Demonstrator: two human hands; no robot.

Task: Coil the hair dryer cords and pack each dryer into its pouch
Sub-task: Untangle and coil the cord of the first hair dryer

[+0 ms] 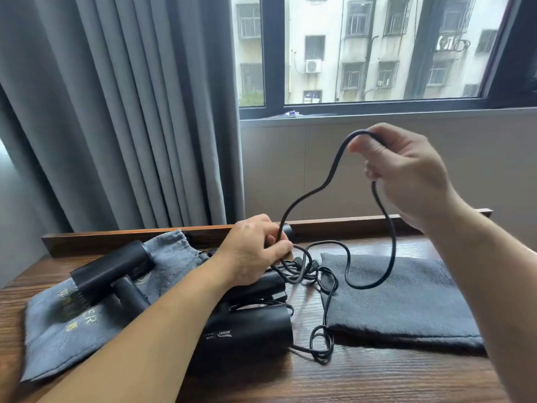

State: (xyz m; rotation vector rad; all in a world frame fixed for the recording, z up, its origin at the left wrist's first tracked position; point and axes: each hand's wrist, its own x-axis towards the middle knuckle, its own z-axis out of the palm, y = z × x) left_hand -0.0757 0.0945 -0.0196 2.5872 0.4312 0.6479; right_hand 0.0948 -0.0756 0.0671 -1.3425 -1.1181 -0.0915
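Grey curtain (pixel 116 112): hangs in folds behind the left half of the wooden table (pixel 377 379). Window (pixel 377 53): behind the table's right half, dark-framed, with a pale apartment block beyond. Table: dark grain, with a raised ledge along its far edge. Dark grey pouch (pixel 406 309): flat on the table's right half; whether it holds anything cannot be told. Lighter grey pouch (pixel 52 344), gold lettering: flat on the table's left half, with a black hair dryer (pixel 113 267) lying on top of it, not inside. Second black hair dryer (pixel 255 330), white lettering on the barrel: on the table's middle, outside both pouches, partly under the left forearm. Right hand (pixel 406 173): raised well above the table's right half, thumb and forefinger pinching the black cord (pixel 394 242) at the top of an arc, lower fingers curled round a second run of it. Left hand (pixel 252 251): low over the table's middle near the far ledge, fingers curled round cord strands. Cord: rises from the left-hand grip to the right-hand pinch, then drops in a loop in front of the dark pouch; the rest lies tangled on the table's middle.
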